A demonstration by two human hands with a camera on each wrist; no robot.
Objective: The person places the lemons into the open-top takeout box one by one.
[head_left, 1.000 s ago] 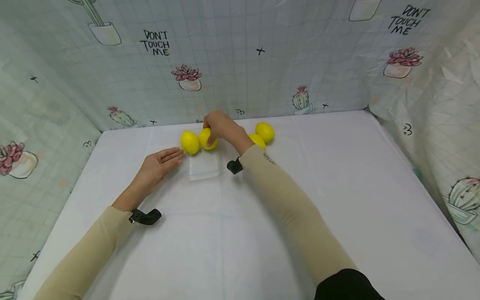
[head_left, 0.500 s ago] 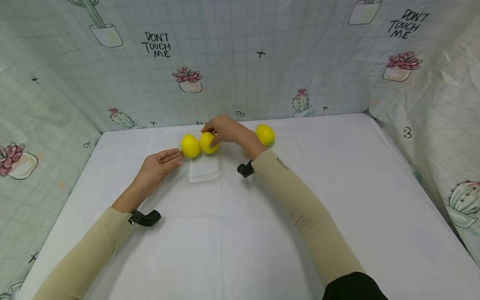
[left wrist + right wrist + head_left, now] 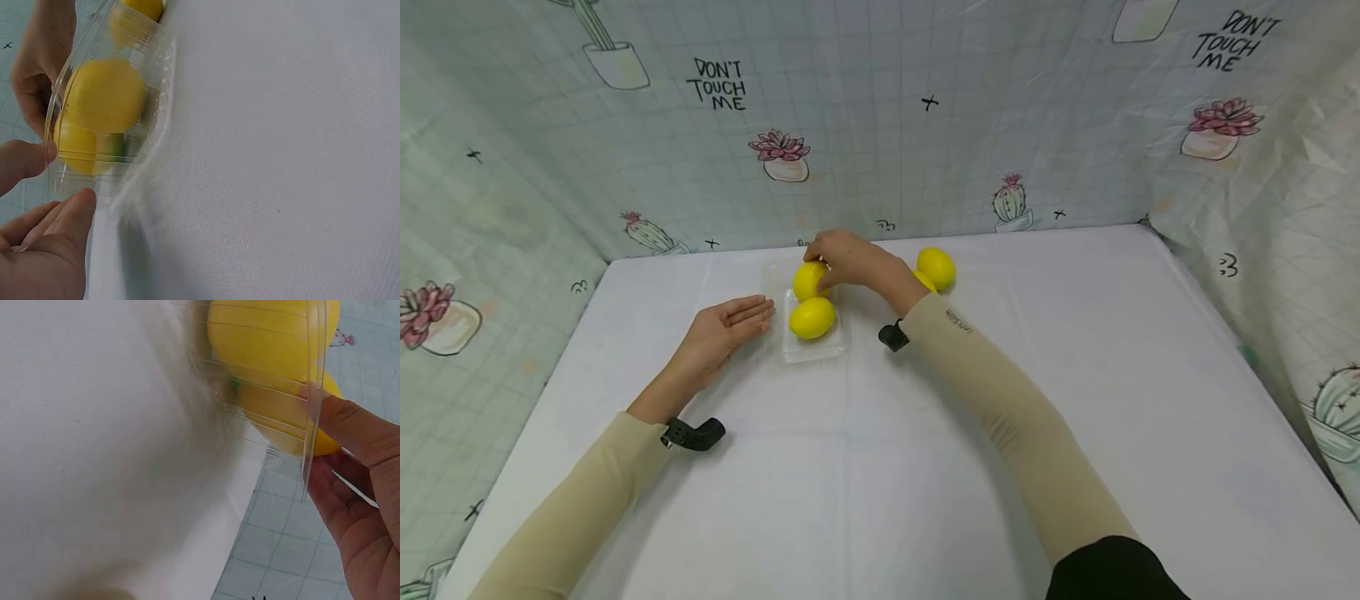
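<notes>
A clear plastic container stands on the white table with two lemons in it. The near lemon lies crosswise. Behind it is a second lemon, which my right hand holds from above, thumb on its near right side. In the right wrist view the thumb and fingers grip this lemon at the container's end wall. My left hand is at the container's left side, fingers straight. In the left wrist view its thumb meets the rim and its fingertips are close to the wall.
Another lemon lies to the right of the container near the back edge. One more lemon is mostly hidden behind my right forearm. A printed plastic curtain hangs behind the table and at both sides.
The lemon beside my left fingers has shifted right and toward me, and now lies in front of the held one. My right hand has moved slightly. The left hand stays in place.
</notes>
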